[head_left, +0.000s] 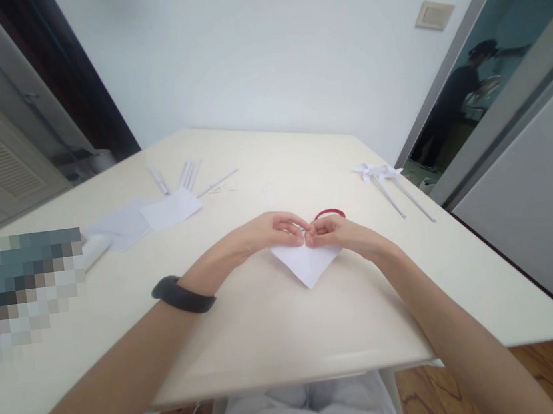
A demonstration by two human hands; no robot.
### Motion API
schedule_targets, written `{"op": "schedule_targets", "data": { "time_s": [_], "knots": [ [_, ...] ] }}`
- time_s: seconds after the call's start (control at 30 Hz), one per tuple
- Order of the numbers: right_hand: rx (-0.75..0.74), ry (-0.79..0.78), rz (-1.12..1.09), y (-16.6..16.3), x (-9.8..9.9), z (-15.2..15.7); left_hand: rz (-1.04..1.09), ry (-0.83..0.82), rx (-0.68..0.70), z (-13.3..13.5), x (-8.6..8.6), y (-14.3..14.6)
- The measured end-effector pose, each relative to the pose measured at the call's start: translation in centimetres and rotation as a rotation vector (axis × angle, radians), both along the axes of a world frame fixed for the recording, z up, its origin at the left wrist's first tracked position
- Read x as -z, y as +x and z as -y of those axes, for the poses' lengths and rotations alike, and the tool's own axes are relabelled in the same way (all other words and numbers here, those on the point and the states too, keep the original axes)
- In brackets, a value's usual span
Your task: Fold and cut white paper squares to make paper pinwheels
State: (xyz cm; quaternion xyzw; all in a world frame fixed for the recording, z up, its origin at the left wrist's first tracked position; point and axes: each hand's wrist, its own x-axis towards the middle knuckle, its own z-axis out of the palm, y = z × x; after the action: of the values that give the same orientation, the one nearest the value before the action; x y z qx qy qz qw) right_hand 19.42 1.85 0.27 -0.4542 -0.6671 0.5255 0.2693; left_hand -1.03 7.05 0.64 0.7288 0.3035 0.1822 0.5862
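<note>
A white sheet of paper [308,267] lies near the front middle of the table, one corner pointing towards me. My left hand [279,229] has its fingers closed on the upper left part of the paper. On the upper right part, my right hand [328,231] pinches with its fingertips close to those of my left. Both hands cover the paper's far edge, so I cannot tell how it is folded there. Just behind my right hand shows a red loop [330,213], perhaps a scissors handle, mostly hidden.
On the right lie two white paper pinwheels [378,173] on sticks. Loose white paper sheets [171,210] and several white rolled sticks [189,174] are at the back left of the table [274,348]. A person [464,90] appears beyond the doorway at right.
</note>
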Motion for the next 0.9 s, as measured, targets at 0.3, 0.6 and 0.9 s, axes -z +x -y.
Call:
{"op": "schedule_targets", "data": {
  "time_s": [0.3, 0.6, 0.9],
  "knots": [
    [0.015, 0.007, 0.005, 0.5, 0.1, -0.3, -0.016, 0.043, -0.040, -0.5, 0.2, -0.3],
    [-0.087, -0.034, -0.020, 1.0, -0.7, 0.3, 0.032, 0.109, -0.169, -0.6, -1.0, -1.1],
    [0.013, 0.089, -0.170, -0.5, 0.3, -0.1, 0.022, 0.096, -0.062, 0.4, 0.3, 0.7]
  ]
}}
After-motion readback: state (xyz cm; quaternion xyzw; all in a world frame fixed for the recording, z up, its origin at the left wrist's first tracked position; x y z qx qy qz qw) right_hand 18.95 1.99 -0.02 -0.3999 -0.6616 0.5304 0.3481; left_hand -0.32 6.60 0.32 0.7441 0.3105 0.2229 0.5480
